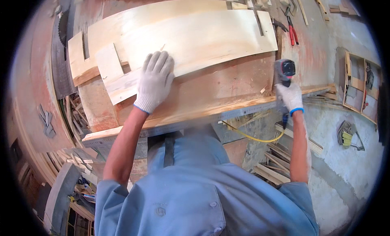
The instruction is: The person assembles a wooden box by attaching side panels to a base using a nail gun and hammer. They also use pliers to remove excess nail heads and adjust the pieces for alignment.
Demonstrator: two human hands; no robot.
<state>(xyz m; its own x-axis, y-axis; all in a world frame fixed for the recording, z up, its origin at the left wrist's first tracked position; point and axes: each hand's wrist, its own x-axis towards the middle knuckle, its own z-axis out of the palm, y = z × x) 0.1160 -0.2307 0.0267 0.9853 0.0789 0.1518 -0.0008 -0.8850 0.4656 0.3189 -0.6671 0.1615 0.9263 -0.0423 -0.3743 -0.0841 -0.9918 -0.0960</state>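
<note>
My left hand (155, 81), in a white knit glove, lies flat with its fingers together on a pale thin plywood panel (195, 43). That panel has a slot cut near each end and overlaps another slotted plywood panel (109, 33) behind it. My gloved right hand (291, 98) is wrapped round the handle of a dark air nail gun (284, 68), held upright near the bench's right end. From the blue fitting below the handle, a yellow air hose (260, 140) curves off to the left. The gun is slightly blurred, and its nose is hard to make out.
A long metal ruler strip (227, 115) runs along the bench's near edge. Red-handled pliers (292, 33) and a hammer (279, 25) lie beyond the panels. At right stands a wooden frame (348, 75). Wood strips (272, 175) are piled below the bench.
</note>
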